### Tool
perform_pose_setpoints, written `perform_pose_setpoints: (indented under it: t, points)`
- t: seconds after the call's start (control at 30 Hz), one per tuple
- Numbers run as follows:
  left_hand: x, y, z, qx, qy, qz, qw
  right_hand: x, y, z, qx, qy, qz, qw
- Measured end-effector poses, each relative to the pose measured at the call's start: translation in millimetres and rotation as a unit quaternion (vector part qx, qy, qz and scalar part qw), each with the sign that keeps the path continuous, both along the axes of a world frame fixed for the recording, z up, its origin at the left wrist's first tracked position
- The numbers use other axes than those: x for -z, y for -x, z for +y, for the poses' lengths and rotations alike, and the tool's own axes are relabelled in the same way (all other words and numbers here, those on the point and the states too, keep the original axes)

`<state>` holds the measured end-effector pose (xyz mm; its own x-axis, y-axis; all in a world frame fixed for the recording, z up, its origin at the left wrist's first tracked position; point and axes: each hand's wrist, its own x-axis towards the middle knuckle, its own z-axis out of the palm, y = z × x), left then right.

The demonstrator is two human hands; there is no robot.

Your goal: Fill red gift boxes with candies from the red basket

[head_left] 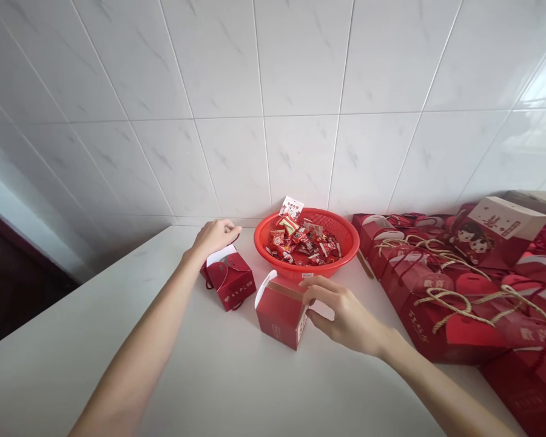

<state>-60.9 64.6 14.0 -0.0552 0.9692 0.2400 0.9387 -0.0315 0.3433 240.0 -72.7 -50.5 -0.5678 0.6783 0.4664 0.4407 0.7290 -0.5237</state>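
A small dark red gift box (234, 282) stands left of centre with its top open, a white inner flap and cord handles showing. My left hand (215, 237) is over its far edge, fingers bent; whether they pinch anything is hidden. Nearer me stands a brighter red gift box (279, 312), open on top, its white-lined left flap raised. My right hand (339, 306) grips its right end, thumb low and fingers at the upper edge. Just behind this box, a red plastic basket (349, 250) holds several wrapped candies (300, 240) and a white printed card (292, 206).
On the right, red gift boxes (418, 321) with rope handles stand packed close together. A box printed with cartoon figures (486, 233) lies on top. A thin brown strip (364, 265) lies beside the basket. White tiled wall (300, 152) borders the white table (200, 376) at the back.
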Motion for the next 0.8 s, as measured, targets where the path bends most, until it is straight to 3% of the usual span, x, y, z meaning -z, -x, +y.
perform_pose_setpoints:
  t: [0.1,0.17,0.27,0.33,0.5,0.67,0.8]
  points:
    - [-4.4,-10,-12,0.03,-0.026,-0.023,0.999,-2.3,0,0,-0.012,0.014,-0.003,1.0]
    - [-8.3,-20,-26,0.138,0.002,-0.065,0.988,-4.7,0,0,-0.02,0.017,-0.006,1.0]
    - [-12.3,-37,-52,0.344,0.112,-0.1,0.927,-8.8,-2,1,-0.025,0.019,-0.011,0.999]
    - [-11.5,-48,-68,0.398,0.166,-0.081,0.898,-10.3,-3,2,-0.019,0.024,-0.005,1.0]
    - [0.7,-68,-85,0.375,0.178,-0.015,0.91,-8.3,-4,5,0.02,0.05,0.014,0.998]
    - [8.5,-70,-85,0.326,0.137,0.002,0.936,-10.1,-2,5,0.015,0.078,-0.053,0.995]
    - [12.1,-70,-86,0.313,0.16,-0.007,0.936,-17.6,3,4,0.011,0.104,-0.078,0.991]
